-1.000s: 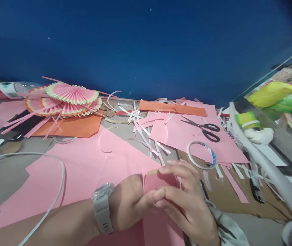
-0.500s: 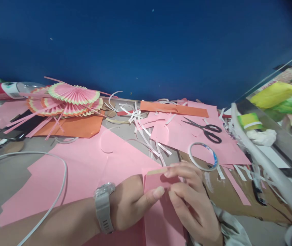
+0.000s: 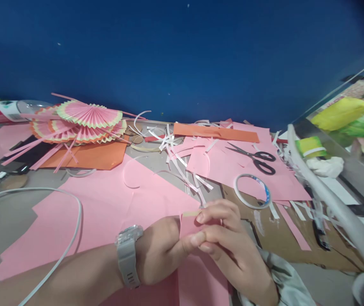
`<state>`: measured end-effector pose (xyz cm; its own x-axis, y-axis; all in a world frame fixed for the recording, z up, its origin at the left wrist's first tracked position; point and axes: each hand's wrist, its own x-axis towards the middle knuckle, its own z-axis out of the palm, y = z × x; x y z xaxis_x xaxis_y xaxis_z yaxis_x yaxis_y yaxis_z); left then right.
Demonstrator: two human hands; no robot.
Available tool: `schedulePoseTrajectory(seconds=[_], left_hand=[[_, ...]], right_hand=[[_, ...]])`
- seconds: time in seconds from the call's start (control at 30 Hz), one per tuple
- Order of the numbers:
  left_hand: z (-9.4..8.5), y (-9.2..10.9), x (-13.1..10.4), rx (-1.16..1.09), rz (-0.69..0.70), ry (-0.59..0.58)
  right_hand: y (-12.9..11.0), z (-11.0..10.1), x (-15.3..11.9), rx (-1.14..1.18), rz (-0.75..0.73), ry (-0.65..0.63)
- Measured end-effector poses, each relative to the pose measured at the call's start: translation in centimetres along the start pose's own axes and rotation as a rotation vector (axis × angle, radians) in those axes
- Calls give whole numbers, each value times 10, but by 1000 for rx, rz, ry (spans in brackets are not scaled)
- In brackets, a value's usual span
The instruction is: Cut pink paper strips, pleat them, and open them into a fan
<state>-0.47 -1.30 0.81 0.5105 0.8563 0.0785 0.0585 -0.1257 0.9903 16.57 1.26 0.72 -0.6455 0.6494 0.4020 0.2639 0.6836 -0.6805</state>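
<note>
Both hands meet low in the middle of the head view over a folded strip of pink paper (image 3: 203, 278) with a pale yellow top edge. My left hand (image 3: 164, 250), with a grey watch (image 3: 127, 255) on its wrist, grips the paper, thumb on the near face; its other fingers are hidden behind. My right hand (image 3: 229, 246) pinches the same paper near its upper edge, fingertips against the left thumb. A large pink sheet (image 3: 99, 212) lies under and left of the hands. Up and to the right, a roll of double-sided tape (image 3: 237, 191) stands closest to the right hand.
Black scissors (image 3: 258, 160) rest on pink paper at the right. Pleated paper fans (image 3: 89, 117) lie over an orange sheet (image 3: 102, 156) at the left. White paper strips (image 3: 178, 159) litter the middle. A white cable (image 3: 80, 212) loops across the left forearm. A blue wall (image 3: 169, 55) rises behind.
My right hand has shifted left along the paper, and its fingers have closed in against my left thumb. The left hand has hardly moved; the view has tilted slightly.
</note>
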Motion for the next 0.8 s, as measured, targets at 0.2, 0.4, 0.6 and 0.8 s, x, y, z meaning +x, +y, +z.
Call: schedulePoseTrajectory(seconds=[0.2, 0.4, 0.6, 0.8], left_hand=[[-6, 5, 1, -218, -187, 28], [-7, -1, -4, -263, -258, 91], [-7, -8, -5, -297, -200, 88], [-4, -5, 2, -247, -111, 142]], right_hand=[[15, -11, -1, -2, 284, 247], [38, -11, 7, 396, 473, 513], [32, -8, 1, 511, 624, 461], [19, -11, -5, 398, 533, 15]])
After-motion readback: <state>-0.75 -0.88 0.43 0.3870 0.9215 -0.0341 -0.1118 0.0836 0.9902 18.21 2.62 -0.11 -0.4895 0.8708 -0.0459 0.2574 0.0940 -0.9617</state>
